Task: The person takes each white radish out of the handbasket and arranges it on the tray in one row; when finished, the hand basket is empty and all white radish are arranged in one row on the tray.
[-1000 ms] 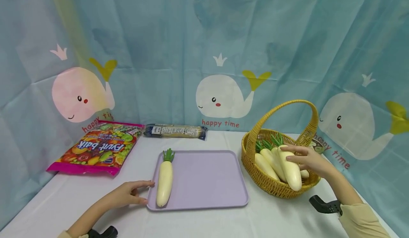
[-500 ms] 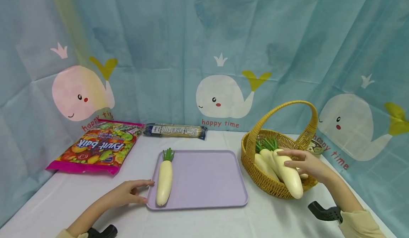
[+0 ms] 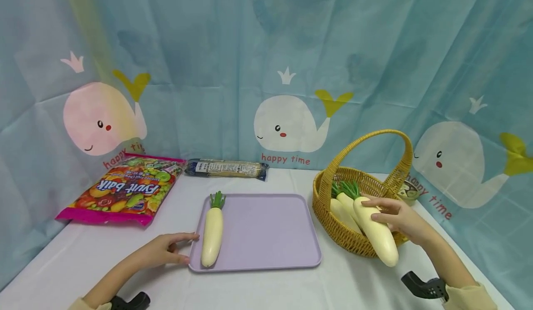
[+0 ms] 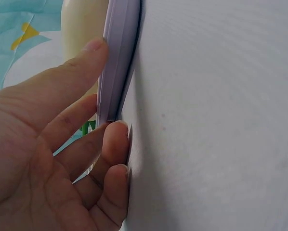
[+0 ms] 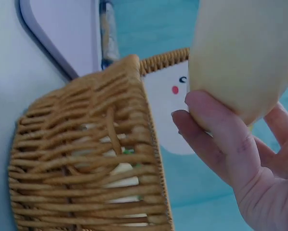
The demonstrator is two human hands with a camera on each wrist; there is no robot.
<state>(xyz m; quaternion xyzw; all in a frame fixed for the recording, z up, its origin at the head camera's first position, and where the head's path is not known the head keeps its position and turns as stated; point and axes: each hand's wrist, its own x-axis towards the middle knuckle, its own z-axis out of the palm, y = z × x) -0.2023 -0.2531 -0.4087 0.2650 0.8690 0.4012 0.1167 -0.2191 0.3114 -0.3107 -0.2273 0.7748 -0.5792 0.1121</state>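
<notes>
The right hand (image 3: 401, 218) holds a radish (image 3: 380, 238) in its grip over the basket (image 3: 339, 237), tip past the near rim. The left hand (image 3: 160, 253), its grip wide, touches the left edge of the tray (image 3: 270, 231); a second radish (image 3: 212, 238) lies there.

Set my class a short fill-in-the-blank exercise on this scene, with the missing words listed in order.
1. The right hand grips a radish, while the left hand touches the tray on its ____ side in the head view.
2. The number of radishes lying on the tray is ____.
3. In the head view, the colourful bag has large lettering that appears upside ____.
4. Beneath the middle whale on the curtain is printed "happy ____".

Missing words: left; one; down; time.
</notes>
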